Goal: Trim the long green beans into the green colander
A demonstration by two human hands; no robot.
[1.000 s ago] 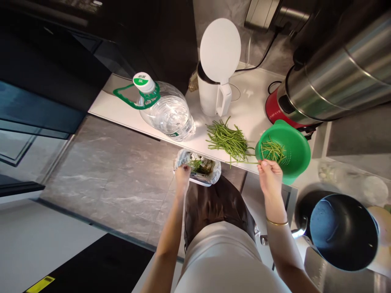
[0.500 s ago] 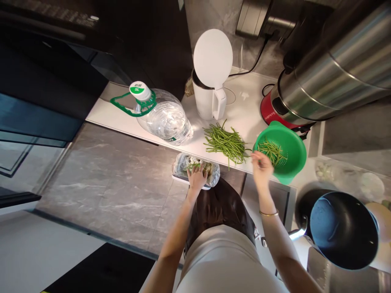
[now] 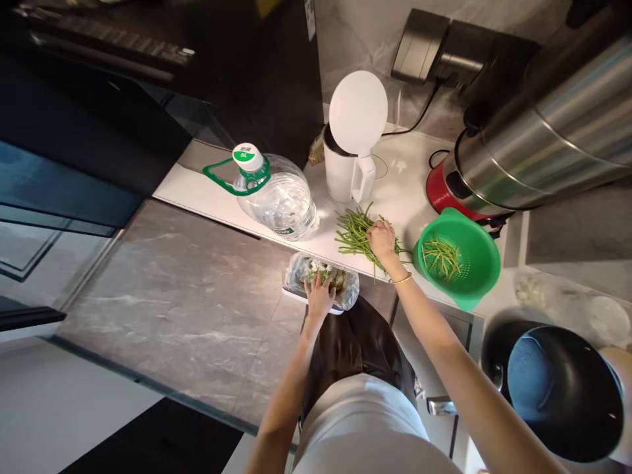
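My right hand rests on a pile of long green beans lying on the white counter, fingers curled down onto the stalks. My left hand hangs over a small bin lined with a clear bag on the floor below the counter edge; its fingers are spread over the scraps inside. A green colander with a few beans in it stands to the right of the pile.
A white kettle with its lid up stands behind the beans. A large water bottle lies on the counter's left. A red and steel appliance is at the back right, a dark pot at the lower right.
My right hand left the colander rim and moved left onto the bean pile. My left hand shifted from the bin's left edge to over its middle.
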